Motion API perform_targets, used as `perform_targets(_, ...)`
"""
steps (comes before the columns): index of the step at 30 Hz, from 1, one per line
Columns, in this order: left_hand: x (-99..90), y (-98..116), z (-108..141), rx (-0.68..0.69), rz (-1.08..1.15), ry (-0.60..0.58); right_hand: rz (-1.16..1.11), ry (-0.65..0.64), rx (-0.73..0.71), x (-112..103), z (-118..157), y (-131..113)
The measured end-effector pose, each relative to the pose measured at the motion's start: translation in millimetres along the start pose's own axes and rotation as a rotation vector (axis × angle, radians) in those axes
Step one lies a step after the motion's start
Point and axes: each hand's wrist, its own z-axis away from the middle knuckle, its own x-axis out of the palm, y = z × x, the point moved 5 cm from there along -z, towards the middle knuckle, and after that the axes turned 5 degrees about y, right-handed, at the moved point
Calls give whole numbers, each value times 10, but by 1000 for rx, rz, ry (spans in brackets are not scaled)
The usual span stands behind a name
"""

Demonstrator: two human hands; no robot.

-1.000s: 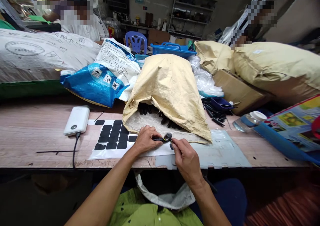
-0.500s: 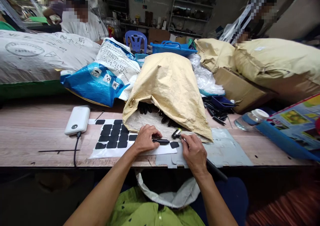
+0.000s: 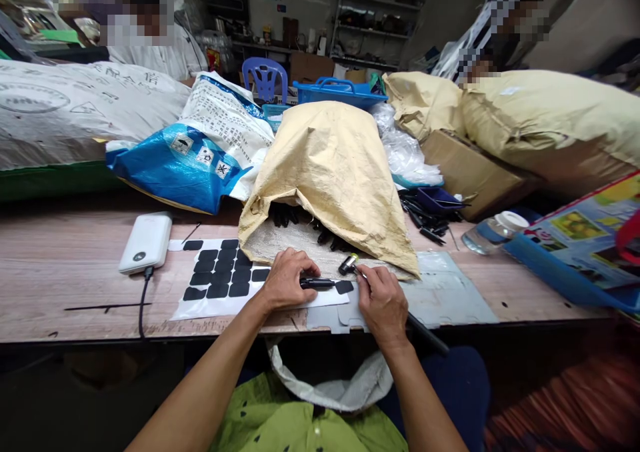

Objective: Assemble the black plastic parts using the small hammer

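Note:
My left hand [image 3: 291,280] rests at the table's front, its fingers closed on a black pen-like piece [image 3: 319,283] that lies pointing right. In my right hand [image 3: 384,304] is a small hammer [image 3: 427,332], gripped near its head, its dark handle reaching past the table edge. The metal head sits just above and right of the black piece, apart from it. Beneath my left hand is a white sheet [image 3: 203,311] with rows of black rounded squares; one loose-looking black square [image 3: 344,287] lies between my hands. A tan sack [image 3: 330,165] opens toward me, with black pieces [image 3: 285,215] inside.
On the left, a white power bank [image 3: 146,242] has a black cable. To the right are a grey mat [image 3: 450,299], black parts [image 3: 425,222], a clear jar [image 3: 493,232] and a blue tray [image 3: 555,272]. Large sacks line the back; people sit beyond.
The view has shifted slightly, so the whole scene sits a little further left. Both hands keep their holds, with hardly any movement of the black piece or hammer.

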Motion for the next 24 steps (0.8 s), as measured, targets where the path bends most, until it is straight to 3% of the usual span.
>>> perform_targets(10, 30, -30, -34, -1, -6, -11, 14, 5, 10, -6, 4, 5)
perform_targets(12, 3, 68, 27, 18, -8, -3, 18, 4, 9, -4, 6, 4)
perform_targets(15, -8, 378, 278, 103, 50, -5, 22, -3, 12, 0, 10, 6)
perform_targets(17, 87, 613, 530, 154, 160, -119, 18, -4, 16, 1, 12, 10)
perform_targets(19, 284, 755, 790, 126, 249, -317, 13, -5, 18, 3, 14, 12)
perform_targets(21, 500, 745, 978, 31, 193, -426, 9, -3, 18, 5, 15, 13)
perform_targets(24, 778, 518, 1099, -170, -56, -488, 7, 2, 17, 4, 14, 10)
